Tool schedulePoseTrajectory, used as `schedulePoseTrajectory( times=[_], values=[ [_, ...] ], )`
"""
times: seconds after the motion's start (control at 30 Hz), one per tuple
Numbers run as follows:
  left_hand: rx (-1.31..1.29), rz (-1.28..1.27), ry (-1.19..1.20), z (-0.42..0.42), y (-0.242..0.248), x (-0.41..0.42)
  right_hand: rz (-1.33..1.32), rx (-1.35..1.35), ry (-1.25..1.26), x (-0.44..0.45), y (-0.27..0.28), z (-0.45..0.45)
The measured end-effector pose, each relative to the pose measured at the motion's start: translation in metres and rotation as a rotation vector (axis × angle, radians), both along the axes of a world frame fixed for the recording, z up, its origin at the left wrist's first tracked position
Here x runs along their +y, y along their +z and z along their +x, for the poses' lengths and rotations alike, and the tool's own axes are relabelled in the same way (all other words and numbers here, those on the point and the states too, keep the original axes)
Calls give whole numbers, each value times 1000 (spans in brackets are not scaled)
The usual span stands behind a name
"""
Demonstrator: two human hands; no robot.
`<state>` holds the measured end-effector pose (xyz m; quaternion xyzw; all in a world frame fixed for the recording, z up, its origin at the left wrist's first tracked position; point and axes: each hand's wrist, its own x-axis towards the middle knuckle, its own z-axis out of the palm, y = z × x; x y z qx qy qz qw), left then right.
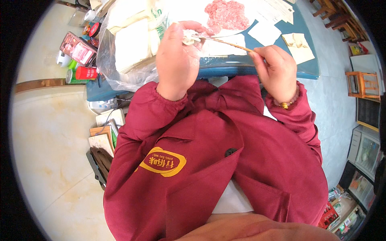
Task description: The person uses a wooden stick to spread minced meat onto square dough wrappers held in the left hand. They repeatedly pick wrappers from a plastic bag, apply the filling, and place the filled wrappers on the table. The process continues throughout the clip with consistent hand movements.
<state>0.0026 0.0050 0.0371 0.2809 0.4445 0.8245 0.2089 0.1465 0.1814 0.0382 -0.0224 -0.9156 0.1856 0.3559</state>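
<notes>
My left hand [178,64] is raised over the table edge, its fingers curled around a crumpled, whitish dough wrapper [189,38]. Between the thumb and fingers of my right hand [277,67] is the end of a thin wooden stick [233,45]. The stick's far tip reaches the wrapper in my left palm; my fingers partly hide that contact. Just beyond lies a mound of pink minced meat [226,15] on a white surface. Left of my left hand, a thick stack of square wrappers [132,45] sits in a clear plastic bag [105,55].
On the teal table [309,67], a loose white square [265,32] and a pale sheet bearing a folded piece [294,40] lie to the right. A phone [79,49] with a lit screen leans among jars and a red can [86,73] at left. A wooden stool [363,84] stands far right.
</notes>
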Motion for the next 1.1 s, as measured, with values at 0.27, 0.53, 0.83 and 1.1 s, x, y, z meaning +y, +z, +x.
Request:
schedulePoseTrajectory(
  times=[0.27,0.53,0.83,1.1],
  values=[
    [117,190,64,13,-2,6,-137,-37,17,-8,4,2],
    [240,204,104,2,3,3,-305,-123,63,-5,12,20],
    [367,11,246,1,-2,1,-406,-127,-74,-9,16,26],
    [-336,41,-84,19,31,-12,-618,-35,-121,44,-23,19]
  ],
)
